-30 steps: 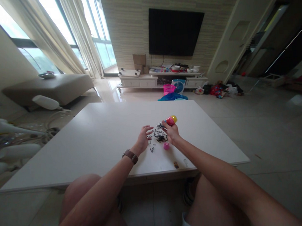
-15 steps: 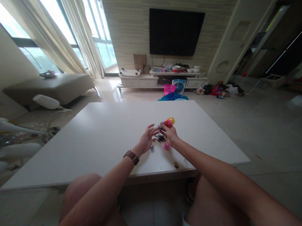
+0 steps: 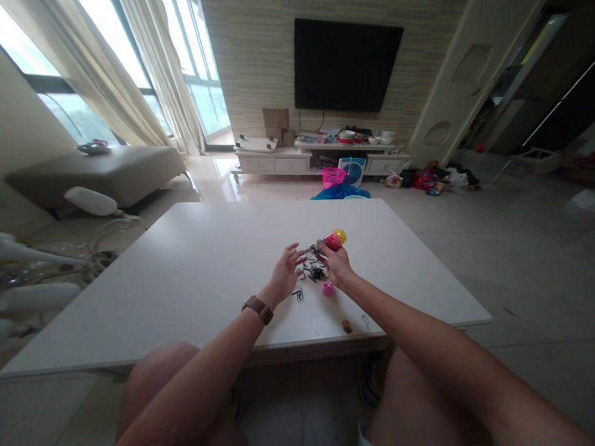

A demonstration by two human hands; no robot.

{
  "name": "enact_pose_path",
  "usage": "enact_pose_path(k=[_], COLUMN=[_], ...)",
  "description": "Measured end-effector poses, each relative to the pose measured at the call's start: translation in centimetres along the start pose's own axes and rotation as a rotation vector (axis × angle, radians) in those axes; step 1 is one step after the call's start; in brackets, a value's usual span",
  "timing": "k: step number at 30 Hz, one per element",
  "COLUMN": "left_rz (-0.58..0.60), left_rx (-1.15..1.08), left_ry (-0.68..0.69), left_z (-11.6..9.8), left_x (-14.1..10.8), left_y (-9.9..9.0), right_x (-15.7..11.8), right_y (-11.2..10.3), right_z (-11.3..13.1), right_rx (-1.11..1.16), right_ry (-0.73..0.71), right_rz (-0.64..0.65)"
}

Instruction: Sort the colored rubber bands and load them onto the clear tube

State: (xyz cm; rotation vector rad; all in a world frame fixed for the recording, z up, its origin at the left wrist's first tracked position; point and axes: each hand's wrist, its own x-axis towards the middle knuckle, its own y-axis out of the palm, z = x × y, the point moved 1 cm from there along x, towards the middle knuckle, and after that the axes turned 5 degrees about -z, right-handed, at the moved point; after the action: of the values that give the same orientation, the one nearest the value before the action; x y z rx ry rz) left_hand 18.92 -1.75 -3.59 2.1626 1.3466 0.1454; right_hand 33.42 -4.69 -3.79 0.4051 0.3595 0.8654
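My right hand (image 3: 339, 267) is closed round a clear plastic bottle (image 3: 335, 238) with a red-pink pattern and a rounded yellow end. The bottle lies tilted, its yellow end pointing up and right and its clear end toward my left hand. My left hand (image 3: 283, 276) is open beside that clear end, fingers spread; whether they touch it I cannot tell. Below the hands is a small heap of thin black pieces (image 3: 316, 273) on the table. A few more thin black strips (image 3: 298, 294) lie nearer me. A pink round cap-like piece (image 3: 328, 289) stands close to the heap.
The white table (image 3: 196, 273) spreads out before my knees. At its near edge lie a small brown-yellow object (image 3: 347, 326) and a small clear piece (image 3: 365, 321). Beyond the far edge are a blue plastic bag (image 3: 340, 193) and a pink basket (image 3: 333, 177). White chair-like parts (image 3: 90, 200) stand at left.
The bottle has shifted slightly up and right in my right hand. My left hand has drawn a little left, and more black pieces show on the table below.
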Motion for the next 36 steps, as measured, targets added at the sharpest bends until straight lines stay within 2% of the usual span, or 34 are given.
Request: enact_pose_path(k=[3, 5, 10, 13, 15, 20, 23, 27, 33, 36], left_rz=[0.113, 0.137, 0.04, -0.03, -0.032, 0.117, 0.179, 0.105, -0.056, -0.084], left_rx=[-0.018, 0.007, 0.074, 0.064, 0.045, 0.015, 0.082, 0.195, 0.187, 0.169], left_ry=[-0.029, -0.037, 0.016, 0.048, 0.041, -0.004, 0.002, 0.029, 0.034, 0.015], left_z=[0.1, 0.2, 0.4, 0.3, 0.1, 0.1, 0.4, 0.7, 0.6, 0.5], left_x=[-0.4, -0.5, 0.2, 0.5, 0.5, -0.1, -0.3, 0.2, 0.8, 0.8], left_y=[0.4, 0.6, 0.4, 0.0, -0.2, 0.1, 0.3, 0.1, -0.6, -0.7], right_x=[-0.3, -0.4, -0.4, -0.1, 0.0, -0.3, -0.6, -0.4, 0.6, 0.7], right_y=[0.1, 0.2, 0.2, 0.1, 0.0, 0.2, 0.3, 0.1, -0.4, -0.5], right_z=[-0.1, -0.1, 0.0, 0.2, 0.3, 0.2, -0.1, -0.2, -0.1, -0.2], right_rx=[0.021, 0.016, 0.003, 0.005, 0.009, 0.005, -0.016, -0.047, -0.068, -0.053], right_ry=[0.042, 0.087, 0.055, 0.024, 0.026, 0.059, 0.089, 0.049, -0.068, -0.071], right_rz=[0.029, 0.048, 0.052, -0.002, -0.039, 0.026, 0.072, 0.056, -0.027, -0.031])
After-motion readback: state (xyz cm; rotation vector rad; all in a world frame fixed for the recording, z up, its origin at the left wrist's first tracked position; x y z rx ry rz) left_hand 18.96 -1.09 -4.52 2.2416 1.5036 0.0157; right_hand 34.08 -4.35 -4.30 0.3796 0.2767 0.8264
